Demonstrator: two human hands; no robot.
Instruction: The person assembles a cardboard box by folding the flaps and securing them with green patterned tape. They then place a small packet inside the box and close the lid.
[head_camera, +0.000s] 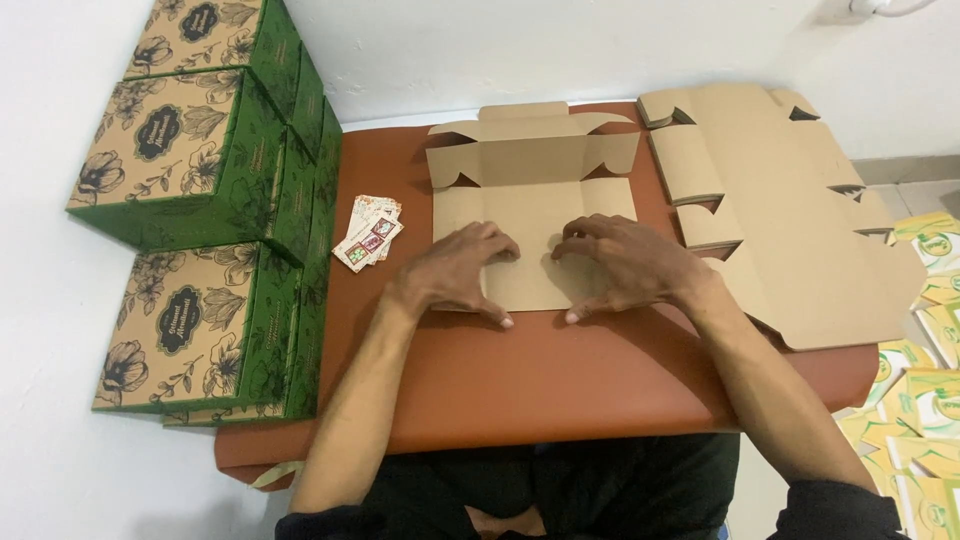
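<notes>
While your left hand (455, 272) and right hand (625, 265) press flat, fingers spread, gripping nothing, the flat cardboard box blank (535, 215) lies pinned beneath them — its far flaps standing up — likely to hold the crease.

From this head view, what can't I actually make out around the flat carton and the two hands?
- Flat cardboard blank: the part under the left hand and right hand is covered.
- Stack of flat blanks: its count is hidden, since only the top sheet shows.
- Small cards: too small to tell their print.
- Green floral boxes: contents unseen, lids closed.
- Yellow-green sheets: cut off by the right frame edge.
</notes>
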